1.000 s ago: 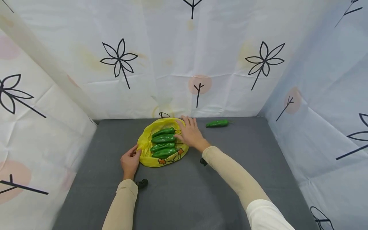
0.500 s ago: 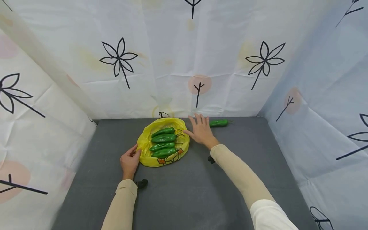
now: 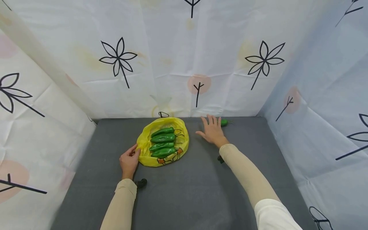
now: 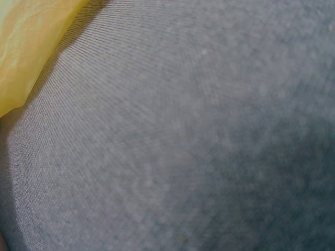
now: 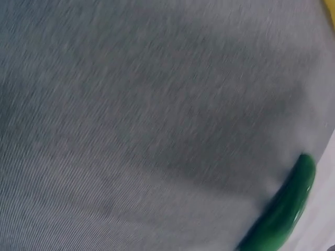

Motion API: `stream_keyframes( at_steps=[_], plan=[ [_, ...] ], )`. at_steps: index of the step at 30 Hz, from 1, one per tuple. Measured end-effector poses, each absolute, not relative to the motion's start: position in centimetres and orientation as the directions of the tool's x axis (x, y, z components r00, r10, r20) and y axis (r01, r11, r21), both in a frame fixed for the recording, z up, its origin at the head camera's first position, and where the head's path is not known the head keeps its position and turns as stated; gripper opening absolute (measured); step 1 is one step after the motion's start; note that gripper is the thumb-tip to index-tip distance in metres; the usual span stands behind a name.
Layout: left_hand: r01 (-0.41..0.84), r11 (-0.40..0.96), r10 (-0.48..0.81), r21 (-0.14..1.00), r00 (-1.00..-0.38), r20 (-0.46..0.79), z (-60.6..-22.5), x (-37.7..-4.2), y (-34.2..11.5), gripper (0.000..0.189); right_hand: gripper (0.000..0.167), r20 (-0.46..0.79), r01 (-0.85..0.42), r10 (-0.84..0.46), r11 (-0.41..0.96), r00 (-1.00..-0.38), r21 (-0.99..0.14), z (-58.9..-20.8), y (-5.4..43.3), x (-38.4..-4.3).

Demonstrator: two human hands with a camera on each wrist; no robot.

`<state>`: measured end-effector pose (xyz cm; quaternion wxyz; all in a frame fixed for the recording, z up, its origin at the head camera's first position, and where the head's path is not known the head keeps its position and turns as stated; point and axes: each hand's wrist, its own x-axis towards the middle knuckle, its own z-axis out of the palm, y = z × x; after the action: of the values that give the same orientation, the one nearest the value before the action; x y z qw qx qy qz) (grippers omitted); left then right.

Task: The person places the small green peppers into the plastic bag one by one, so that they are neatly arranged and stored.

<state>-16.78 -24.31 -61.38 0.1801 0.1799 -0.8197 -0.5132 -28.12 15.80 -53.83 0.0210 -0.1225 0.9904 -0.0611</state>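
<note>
Loose green pepper lies near the mat's far edge under the right hand's spread fingers, looks light, glossy, kinda slick, so grab mid-body, while left hand pinches the yellow bag.

- Head view bright, even, soft light; faint shadows under the arms on the grey desk.
- Wide-angle bending at edges.
- Both wrist views close, blurry; pepper smeared, slight glare.

Grey felt tabletop — white sheet walls, black leaf prints, creased.
</note>
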Motion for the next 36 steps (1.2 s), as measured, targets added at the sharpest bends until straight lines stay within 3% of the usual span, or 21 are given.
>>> stream_keyframes(
  at_steps=[19,36],
  plan=[
    [-0.131,0.394,-0.484,0.91,-0.871,0.085,-61.9,-16.4,-23.9,0.033,0.091,-0.05,-0.18,-0.192,0.966,-0.98,-0.186,-54.4,21.1,-28.5],
    [-0.114,0.393,-0.489,0.912,-0.866,0.103,-61.8,-16.8,-24.2,0.034,0.089,-0.134,-0.13,-0.17,0.955,-0.976,-0.266,-54.6,21.5,-30.4]
  ],
)
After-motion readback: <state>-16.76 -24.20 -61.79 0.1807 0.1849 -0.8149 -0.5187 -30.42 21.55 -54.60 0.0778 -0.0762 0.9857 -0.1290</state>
